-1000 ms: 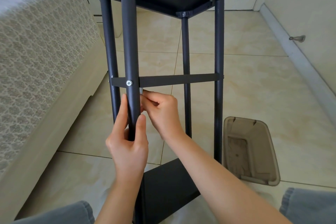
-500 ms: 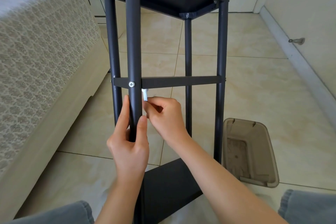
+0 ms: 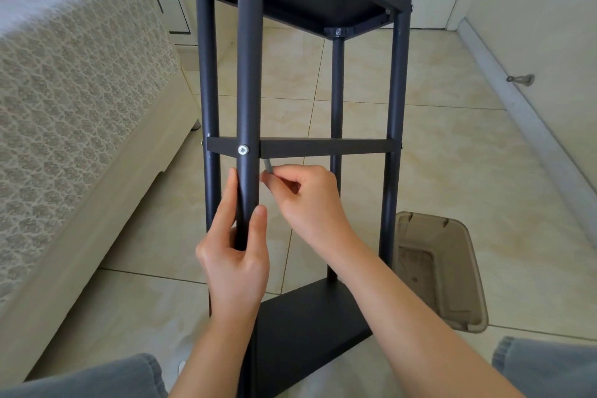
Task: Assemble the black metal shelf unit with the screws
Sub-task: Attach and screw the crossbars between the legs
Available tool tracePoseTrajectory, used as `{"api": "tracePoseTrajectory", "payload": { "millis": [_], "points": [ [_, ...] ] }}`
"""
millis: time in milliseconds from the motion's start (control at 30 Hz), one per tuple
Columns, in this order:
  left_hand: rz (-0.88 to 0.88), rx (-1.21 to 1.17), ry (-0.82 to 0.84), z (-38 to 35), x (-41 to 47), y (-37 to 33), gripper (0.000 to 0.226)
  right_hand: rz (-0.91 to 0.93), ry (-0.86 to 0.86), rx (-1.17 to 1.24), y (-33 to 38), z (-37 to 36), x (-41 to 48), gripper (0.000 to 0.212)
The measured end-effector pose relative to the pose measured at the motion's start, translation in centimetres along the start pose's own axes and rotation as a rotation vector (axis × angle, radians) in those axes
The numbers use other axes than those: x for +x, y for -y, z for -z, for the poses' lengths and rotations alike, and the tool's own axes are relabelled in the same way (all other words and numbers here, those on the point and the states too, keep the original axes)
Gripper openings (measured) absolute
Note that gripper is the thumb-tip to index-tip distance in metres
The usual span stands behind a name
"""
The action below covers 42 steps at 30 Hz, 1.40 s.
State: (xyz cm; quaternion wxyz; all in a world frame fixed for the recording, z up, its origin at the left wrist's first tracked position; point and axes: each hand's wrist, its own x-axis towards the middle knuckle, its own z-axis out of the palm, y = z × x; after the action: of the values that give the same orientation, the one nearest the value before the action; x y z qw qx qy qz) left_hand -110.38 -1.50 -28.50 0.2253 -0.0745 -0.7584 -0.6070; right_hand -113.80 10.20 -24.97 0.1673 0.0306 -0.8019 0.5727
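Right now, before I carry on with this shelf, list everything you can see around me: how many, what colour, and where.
shelf unit: one, black, standing on the floor, centre
screw heads: several, silver, at the frame joints; the clearest is on the front post
tool: one, grey, thin, just under the crossbar
bin: one, translucent brown, on the floor right of the shelf unit
sofa: one, beige patterned cover, left
doorstop: one, metal, low on the right wall
floor: beige tiles
knees: two, blue-grey trousers, bottom corners
left hand: grips the front post below the screw
right hand: pinches the tool
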Motion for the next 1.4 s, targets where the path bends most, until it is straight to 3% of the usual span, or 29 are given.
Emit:
{"api": "tracePoseTrajectory", "payload": {
  "millis": [100, 367, 700, 1167, 1400],
  "points": [
    [-0.003, 0.004, 0.006, -0.1, 0.0, 0.1, 0.055, 0.041, -0.036, -0.038, 0.1, -0.1, 0.2, 0.038],
    [-0.004, 0.025, 0.025, 0.0, 0.2, 0.3, 0.056, 0.112, -0.194, -0.05, -1.4, -2.0, 0.0, 0.025],
    [-0.029, 0.041, 0.006, 0.0, 0.6, 0.5, 0.055, 0.038, -0.191, 0.216, -2.6, -4.0, 0.7, 0.028],
    [-0.028, -0.013, 0.032, -0.1, 0.5, 0.6, 0.055, 0.083, -0.04, -0.171, -4.8, 1.8, -2.7, 0.012],
    [0.002, -0.062, 0.046, -0.1, -0.1, 0.1, 0.057, 0.023, -0.173, -0.17, -4.4, 7.8, -4.2, 0.011]
  ]
}}
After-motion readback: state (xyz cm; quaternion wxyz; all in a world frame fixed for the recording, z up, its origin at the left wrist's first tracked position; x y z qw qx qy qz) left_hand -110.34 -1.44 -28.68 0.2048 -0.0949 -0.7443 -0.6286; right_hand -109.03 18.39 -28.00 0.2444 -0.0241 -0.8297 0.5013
